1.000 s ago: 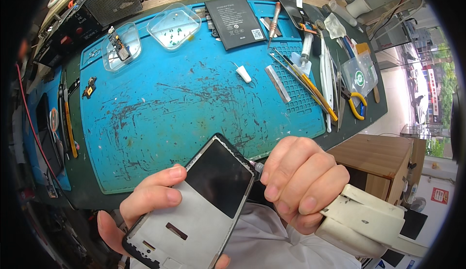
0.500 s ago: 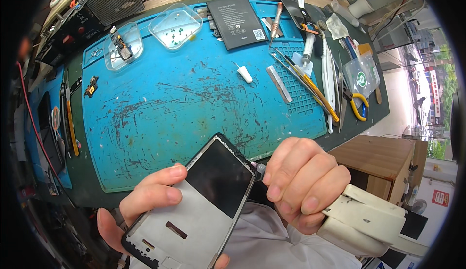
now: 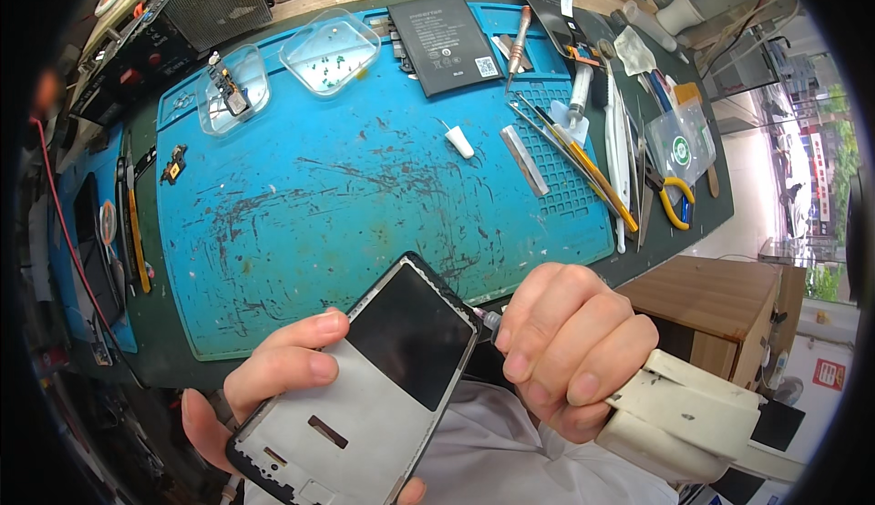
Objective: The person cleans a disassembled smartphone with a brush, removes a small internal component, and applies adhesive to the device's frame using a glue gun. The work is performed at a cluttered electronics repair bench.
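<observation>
A phone's mid-frame (image 3: 374, 414), pale metal below with a dark panel at its top end and a black rim, is held tilted over the near edge of the mat. My left hand (image 3: 278, 368) grips it, fingers on its left side and a fingertip under its lower right edge. My right hand (image 3: 574, 350) is closed around a bulky cream-coloured dispensing tool (image 3: 688, 414). The tool's thin nozzle (image 3: 488, 317) meets the frame's upper right edge; whether anything comes out is too small to tell. A white cap with a pin (image 3: 459, 142) lies on the blue mat (image 3: 301, 222).
Along the mat's far side are a phone battery (image 3: 444, 45) and two clear trays (image 3: 330, 49) with small parts. Tweezers, a syringe (image 3: 580, 95), brushes and yellow-handled pliers (image 3: 676, 202) crowd the right. A small camera module (image 3: 174, 165) lies left. A wooden cabinet (image 3: 711, 300) stands right.
Both hands stay almost still, with the mid-frame and dispensing tool in them. The nozzle sits very slightly lower along the frame's edge, and the view has shifted a little.
</observation>
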Available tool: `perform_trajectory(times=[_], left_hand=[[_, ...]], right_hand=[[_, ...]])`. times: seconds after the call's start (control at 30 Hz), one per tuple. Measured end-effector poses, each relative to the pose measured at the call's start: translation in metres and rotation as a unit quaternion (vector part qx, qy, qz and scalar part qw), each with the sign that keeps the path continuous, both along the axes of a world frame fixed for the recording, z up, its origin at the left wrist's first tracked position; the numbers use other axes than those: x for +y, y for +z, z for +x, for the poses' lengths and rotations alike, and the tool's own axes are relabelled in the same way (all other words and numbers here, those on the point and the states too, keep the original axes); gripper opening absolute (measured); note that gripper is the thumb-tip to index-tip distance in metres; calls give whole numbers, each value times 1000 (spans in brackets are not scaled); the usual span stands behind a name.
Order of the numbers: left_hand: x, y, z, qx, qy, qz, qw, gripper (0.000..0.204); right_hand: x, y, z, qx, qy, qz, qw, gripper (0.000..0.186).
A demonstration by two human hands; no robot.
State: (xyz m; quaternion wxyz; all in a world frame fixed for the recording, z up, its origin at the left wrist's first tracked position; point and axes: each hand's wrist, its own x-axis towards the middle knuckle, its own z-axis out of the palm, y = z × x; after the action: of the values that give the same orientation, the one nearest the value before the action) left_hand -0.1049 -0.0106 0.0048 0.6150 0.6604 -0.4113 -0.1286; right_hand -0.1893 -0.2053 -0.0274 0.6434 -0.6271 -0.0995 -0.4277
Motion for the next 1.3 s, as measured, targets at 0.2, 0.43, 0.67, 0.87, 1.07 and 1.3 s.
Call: perform_trajectory(times=[0.2,0.43,0.67,0.87,1.07,1.3], left_hand=[[-1,-1,-2,-2,15,7,1000,142],[-2,-7,-4,-4,29,-17,999,142],[-2,-3,-4,4,22,-7,1000,140],[0,-3,-3,8,11,-7,1000,139],[-1,-3,-6,19,21,-12,1000,139],[-1,-4,-5,22,12,-27,999,138]], right_hand=[[-1,1,0,3,0,2,1000,18],[1,0,0,-5,-6,10,1000,19],[-2,0,-1,-3,4,1,1000,18],[-3,0,-3,-1,9,0,1000,18],[-3,1,-3,0,6,5,1000,18],[-1,2,-4,4,-3,7,1000,19]])
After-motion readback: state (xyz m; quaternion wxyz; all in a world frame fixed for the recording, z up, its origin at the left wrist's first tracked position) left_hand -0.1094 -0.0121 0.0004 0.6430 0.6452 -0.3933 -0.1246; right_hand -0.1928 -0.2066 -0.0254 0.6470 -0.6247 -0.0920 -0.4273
